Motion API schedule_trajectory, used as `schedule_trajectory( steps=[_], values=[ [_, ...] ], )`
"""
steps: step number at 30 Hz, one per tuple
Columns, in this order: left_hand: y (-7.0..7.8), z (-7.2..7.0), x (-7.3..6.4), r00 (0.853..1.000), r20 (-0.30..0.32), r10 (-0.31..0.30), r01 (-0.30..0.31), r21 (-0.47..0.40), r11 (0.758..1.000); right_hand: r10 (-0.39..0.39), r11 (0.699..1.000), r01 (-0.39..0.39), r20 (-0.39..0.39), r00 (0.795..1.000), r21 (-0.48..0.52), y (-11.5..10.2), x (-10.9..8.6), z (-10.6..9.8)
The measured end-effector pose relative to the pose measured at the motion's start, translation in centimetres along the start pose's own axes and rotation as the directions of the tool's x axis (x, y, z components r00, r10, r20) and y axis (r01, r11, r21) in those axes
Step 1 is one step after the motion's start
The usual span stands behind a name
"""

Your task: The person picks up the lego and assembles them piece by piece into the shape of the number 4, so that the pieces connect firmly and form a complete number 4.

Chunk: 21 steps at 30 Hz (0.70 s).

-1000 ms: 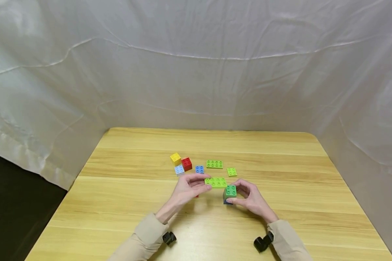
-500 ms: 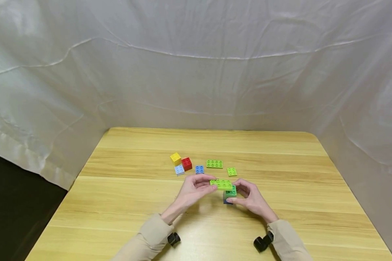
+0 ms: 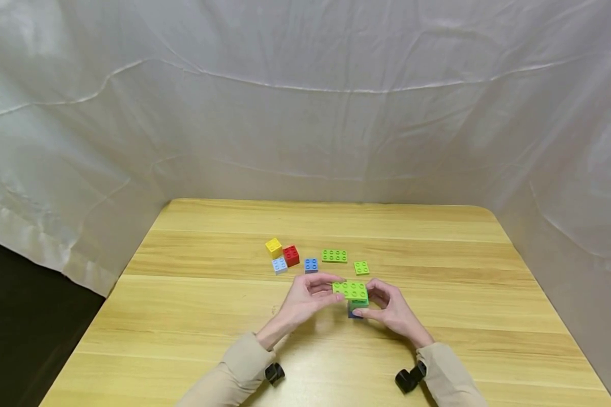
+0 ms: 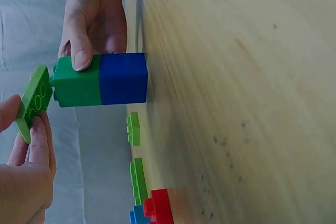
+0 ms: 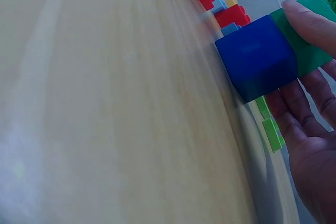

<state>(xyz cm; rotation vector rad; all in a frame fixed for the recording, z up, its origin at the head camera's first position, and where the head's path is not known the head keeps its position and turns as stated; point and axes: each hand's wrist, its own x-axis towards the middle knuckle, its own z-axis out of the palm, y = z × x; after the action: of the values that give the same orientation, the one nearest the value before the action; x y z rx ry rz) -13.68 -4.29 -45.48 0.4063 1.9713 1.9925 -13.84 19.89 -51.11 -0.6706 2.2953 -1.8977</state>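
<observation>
Left hand, head view: The left hand point(image 3: 305, 297) has its thumb and fingers clamped on the left end of a long flat green block point(image 3: 350, 290), up over the tower.
Right hand: The right hand point(image 3: 392, 308) curls thumb and fingers round a dark green block point(image 3: 361, 303) that sits on a dark blue block point(image 3: 352, 312).
Table: The wooden table point(image 3: 183, 316) has lots of room left and right of the hands, out to both side edges.
Little blocks: Yellow point(image 3: 273, 249), red point(image 3: 292, 256) and pale blue point(image 3: 280, 265) ones bunch up past the left hand — well in from the back edge.
Left wrist view: The flat block tips, one edge right by the tower's bumps; I can't tell if they touch.
Right wrist view: The thumb presses the dark green side — fingers behind. Wide wood lies beside the tower.
</observation>
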Motion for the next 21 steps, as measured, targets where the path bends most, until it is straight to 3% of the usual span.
schedule_trajectory(
  steps=[11,21],
  values=[
    [-0.72,0.03,0.22,1.0,0.014,-0.028,0.028,0.03,0.999,0.024,1.0,-0.024,-0.006,1.0,-0.017,-0.13,-0.05,-0.01],
    [-0.63,0.33,0.24,1.0,0.022,0.008,-0.01,0.085,0.996,0.016,1.0,-0.016,-0.007,1.0,-0.023,-0.1,-0.06,0.0]
  ],
)
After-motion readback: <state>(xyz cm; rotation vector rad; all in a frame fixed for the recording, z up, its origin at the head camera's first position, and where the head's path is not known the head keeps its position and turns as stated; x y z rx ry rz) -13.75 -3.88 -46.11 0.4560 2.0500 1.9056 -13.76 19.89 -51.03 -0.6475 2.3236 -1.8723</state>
